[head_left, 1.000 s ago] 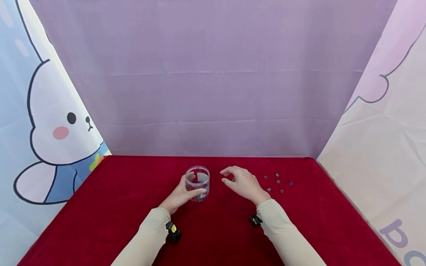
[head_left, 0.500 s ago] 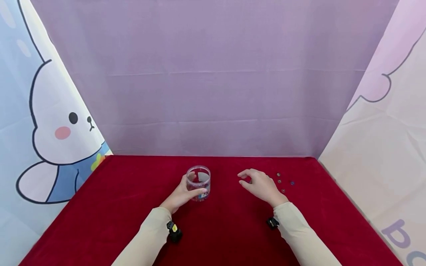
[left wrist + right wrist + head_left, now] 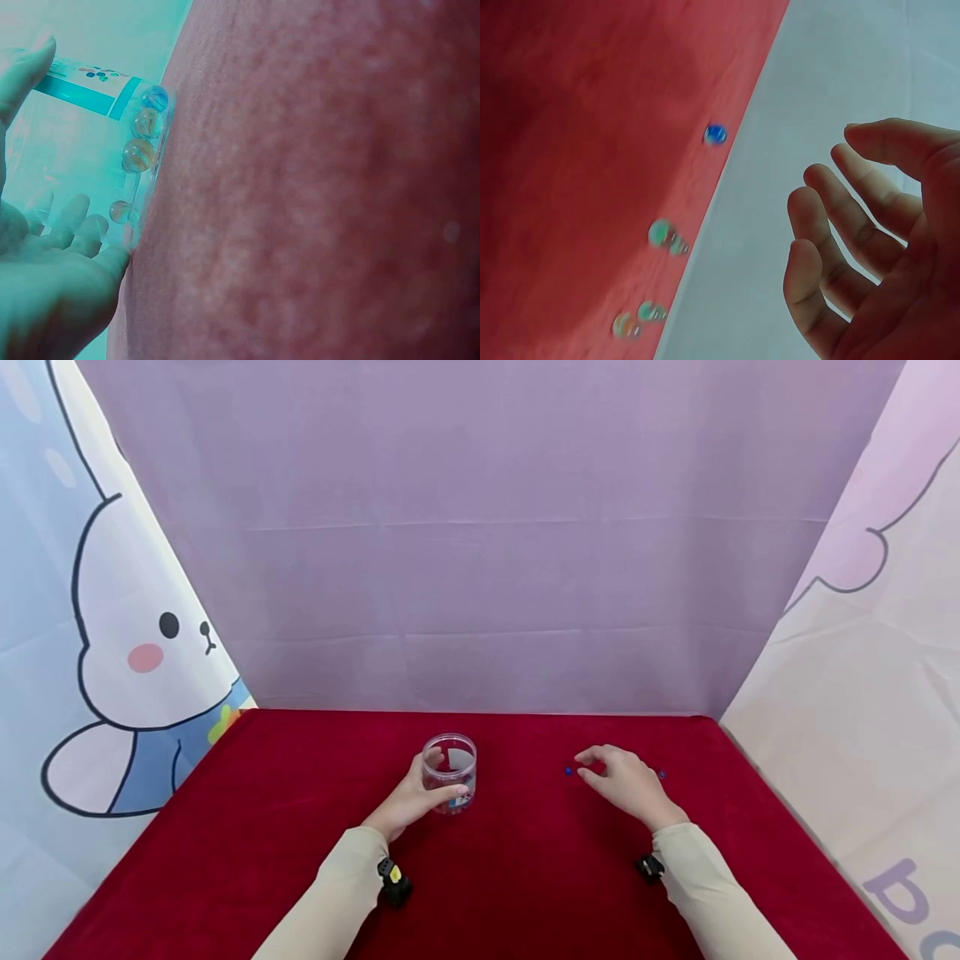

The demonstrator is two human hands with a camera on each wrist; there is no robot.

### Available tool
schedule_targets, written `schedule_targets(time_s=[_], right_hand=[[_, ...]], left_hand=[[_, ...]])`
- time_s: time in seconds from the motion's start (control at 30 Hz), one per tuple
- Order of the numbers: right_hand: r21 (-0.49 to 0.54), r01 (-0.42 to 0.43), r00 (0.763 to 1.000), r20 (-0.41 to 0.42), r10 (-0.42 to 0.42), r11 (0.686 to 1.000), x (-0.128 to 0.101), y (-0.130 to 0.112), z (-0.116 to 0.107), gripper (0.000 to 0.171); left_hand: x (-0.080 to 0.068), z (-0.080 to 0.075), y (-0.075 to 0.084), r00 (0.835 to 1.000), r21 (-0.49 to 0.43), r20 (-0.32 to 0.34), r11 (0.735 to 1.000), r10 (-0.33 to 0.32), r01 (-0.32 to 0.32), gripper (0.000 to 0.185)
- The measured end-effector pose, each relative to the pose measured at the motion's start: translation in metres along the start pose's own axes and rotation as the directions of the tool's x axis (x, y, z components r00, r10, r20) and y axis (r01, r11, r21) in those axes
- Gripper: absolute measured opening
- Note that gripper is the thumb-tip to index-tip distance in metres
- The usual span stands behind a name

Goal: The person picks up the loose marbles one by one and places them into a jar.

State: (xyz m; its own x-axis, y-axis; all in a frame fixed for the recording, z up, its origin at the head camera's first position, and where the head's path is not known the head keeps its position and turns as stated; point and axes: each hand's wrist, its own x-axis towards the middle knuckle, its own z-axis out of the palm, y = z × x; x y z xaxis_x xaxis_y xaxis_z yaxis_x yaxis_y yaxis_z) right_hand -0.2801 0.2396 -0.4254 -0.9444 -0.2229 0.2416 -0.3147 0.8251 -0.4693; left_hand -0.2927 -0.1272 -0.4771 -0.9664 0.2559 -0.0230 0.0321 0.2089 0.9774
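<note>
A: Biggest first, quick. Red cloth (image 3: 525, 877), soft, napped like velvet, flat over the whole table. Purple backdrop (image 3: 480, 568) at 12 o'clock, creased fabric.

B: And the jar?

A: Jar (image 3: 450, 772), clear plastic, round, open top, upright mid-cloth. Left hand (image 3: 408, 802) wraps it from 7 o'clock, fingers curled round the wall. The left wrist view shows several glass marbles (image 3: 139, 154) lying at its bottom, so I'd judge the work partly done.

B: What's left?

A: Loose marbles (image 3: 660, 234) on the cloth at 3 o'clock of the jar, well apart from it. Small, round, glossy, swirled colours; one blue marble (image 3: 715, 134) lies apart from the rest. At least four are out.

B: Right hand?

A: Right hand (image 3: 626, 783) hangs over that cluster, fingers loosely curled with gaps between, holding nothing in the right wrist view.
</note>
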Motion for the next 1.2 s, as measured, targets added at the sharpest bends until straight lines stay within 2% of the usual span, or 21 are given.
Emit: schedule_targets(time_s=[0.57,0.8,1.2], right_hand=[[-0.033,-0.052,0.999,-0.007,0.052,0.998,-0.020,0.038,-0.024,0.027],[-0.055,-0.066,0.998,0.000,0.066,0.996,-0.025,0.048,-0.027,0.027],[-0.033,-0.115,0.993,0.030,0.116,0.993,-0.032,0.065,-0.031,0.029]], left_hand=[[-0.001,0.000,0.000,1.000,0.001,0.005,1.000,0.003,-0.003,0.094],[-0.001,0.000,0.001,1.000,-0.010,0.009,1.000,0.005,-0.005,0.094],[-0.001,0.001,0.000,1.000,0.005,0.000,1.000,-0.005,0.005,0.095]])
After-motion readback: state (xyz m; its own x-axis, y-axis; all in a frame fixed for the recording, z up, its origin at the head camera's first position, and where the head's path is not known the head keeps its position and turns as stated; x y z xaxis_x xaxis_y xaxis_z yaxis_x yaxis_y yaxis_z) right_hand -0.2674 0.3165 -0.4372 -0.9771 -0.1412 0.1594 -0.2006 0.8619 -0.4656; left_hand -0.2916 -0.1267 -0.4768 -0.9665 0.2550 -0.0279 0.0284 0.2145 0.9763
